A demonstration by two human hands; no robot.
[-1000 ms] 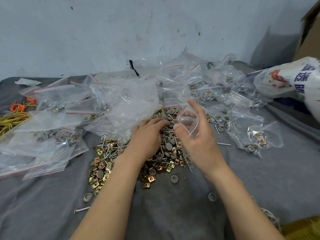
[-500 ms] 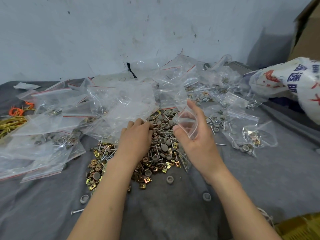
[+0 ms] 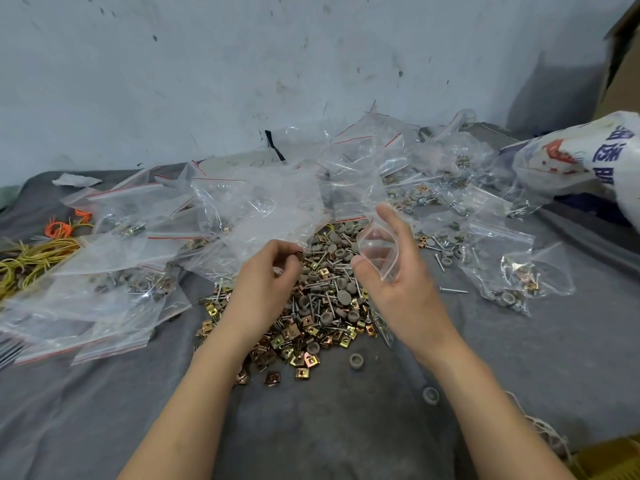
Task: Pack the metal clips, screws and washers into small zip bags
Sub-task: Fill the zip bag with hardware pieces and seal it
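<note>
A heap of gold metal clips (image 3: 298, 341), grey round washers (image 3: 343, 296) and screws (image 3: 329, 278) lies on the grey cloth at the centre. My right hand (image 3: 398, 282) holds a small clear zip bag (image 3: 379, 252), mouth held open, between thumb and fingers just right of the heap. My left hand (image 3: 266, 275) hovers over the heap's left side with its fingers curled together, pinching small parts that I cannot make out.
Several clear zip bags (image 3: 114, 271), some filled, spread left and behind the heap; more filled bags (image 3: 502, 268) lie to the right. Yellow and orange wire (image 3: 31, 258) sits far left. A printed white sack (image 3: 581, 161) is at right. Loose washers (image 3: 429, 396) dot the cloth.
My left hand has lifted off the heap with its fingers drawn together. My right hand stayed beside the heap with the small bag held open.
</note>
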